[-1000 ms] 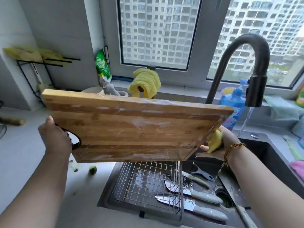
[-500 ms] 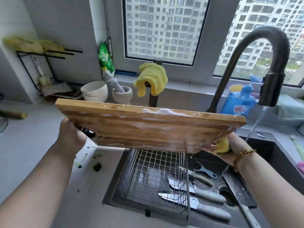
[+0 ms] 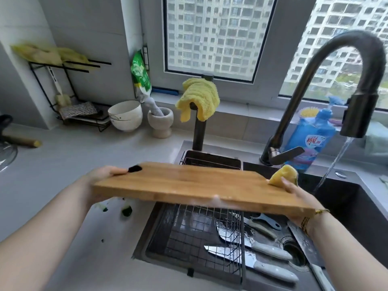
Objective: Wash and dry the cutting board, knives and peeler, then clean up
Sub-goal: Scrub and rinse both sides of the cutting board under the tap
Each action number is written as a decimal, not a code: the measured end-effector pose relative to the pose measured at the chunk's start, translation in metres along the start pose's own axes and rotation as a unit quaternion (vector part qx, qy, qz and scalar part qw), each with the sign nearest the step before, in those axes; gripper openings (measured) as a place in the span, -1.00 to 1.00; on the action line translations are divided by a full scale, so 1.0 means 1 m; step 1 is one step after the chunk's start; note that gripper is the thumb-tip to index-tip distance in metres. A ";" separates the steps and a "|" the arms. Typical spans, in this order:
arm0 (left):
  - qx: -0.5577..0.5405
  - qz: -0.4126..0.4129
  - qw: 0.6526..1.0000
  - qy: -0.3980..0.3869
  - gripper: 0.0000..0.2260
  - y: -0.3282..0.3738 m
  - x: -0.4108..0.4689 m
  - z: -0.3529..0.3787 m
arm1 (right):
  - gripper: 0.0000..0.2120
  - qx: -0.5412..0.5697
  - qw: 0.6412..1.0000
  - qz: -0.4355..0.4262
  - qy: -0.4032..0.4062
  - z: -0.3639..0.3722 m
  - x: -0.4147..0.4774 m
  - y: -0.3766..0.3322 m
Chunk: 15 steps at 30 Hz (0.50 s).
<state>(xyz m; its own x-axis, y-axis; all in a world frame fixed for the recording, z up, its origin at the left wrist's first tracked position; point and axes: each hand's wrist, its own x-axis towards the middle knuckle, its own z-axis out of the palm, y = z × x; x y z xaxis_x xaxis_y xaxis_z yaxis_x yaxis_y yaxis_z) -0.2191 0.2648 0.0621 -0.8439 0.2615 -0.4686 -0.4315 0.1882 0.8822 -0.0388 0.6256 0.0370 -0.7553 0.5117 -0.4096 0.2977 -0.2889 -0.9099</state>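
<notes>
Wooden cutting board point(image 3: 189, 185) is hovering above the sink point(image 3: 361, 206) — left hand point(image 3: 100, 175) gripping it, right hand point(image 3: 298, 198) pinching a sponge point(image 3: 283, 175).

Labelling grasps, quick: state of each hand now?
Left hand: grips board at one end.
Right hand: grips board at other end, sponge pinched against it.

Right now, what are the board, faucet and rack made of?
Board: wood, maybe bamboo; glued strips with grain, wet sheen. Faucet: probably metal, dark matte coating. Rack: thin metal wire, bright finish, glinting grid.
</notes>
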 end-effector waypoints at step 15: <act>0.007 0.020 0.998 0.054 -0.73 -0.033 0.008 0.018 | -0.79 -0.196 0.979 0.059 0.013 0.022 0.013 0.024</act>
<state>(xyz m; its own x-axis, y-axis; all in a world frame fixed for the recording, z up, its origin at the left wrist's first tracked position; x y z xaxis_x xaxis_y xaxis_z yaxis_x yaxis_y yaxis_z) -0.2059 0.2773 0.0280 -0.8902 0.1653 -0.4246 -0.3928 0.1936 0.8990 -0.0545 0.6072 0.0118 -0.6892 0.5147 -0.5100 0.5867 -0.0168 -0.8097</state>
